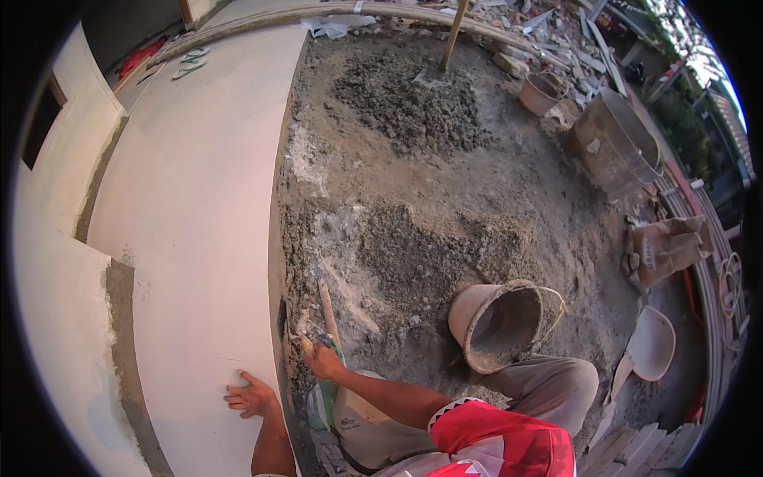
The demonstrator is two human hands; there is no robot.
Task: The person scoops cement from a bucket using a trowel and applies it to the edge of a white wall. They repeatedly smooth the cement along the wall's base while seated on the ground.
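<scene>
The tipped bucket (497, 324) is lying right of the tiled slab (199, 222), with the mortar heap (409, 107) lying behind it.

— What couldn't you make out?
— The shovel (447, 49): its handle ran off the top edge. The right hand (323, 362) covered whatever tool it gripped.
— And the bucket (499, 323)?
— Its bottom stayed in shadow. The left forearm was cut off by the lower edge.

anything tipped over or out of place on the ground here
Yes. The mortar-caked bucket beside the person's knee lies on its side, mouth open toward the camera. Loose mortar piles sit spread across the bare ground, and broken rubble is scattered along the far edge.
</scene>
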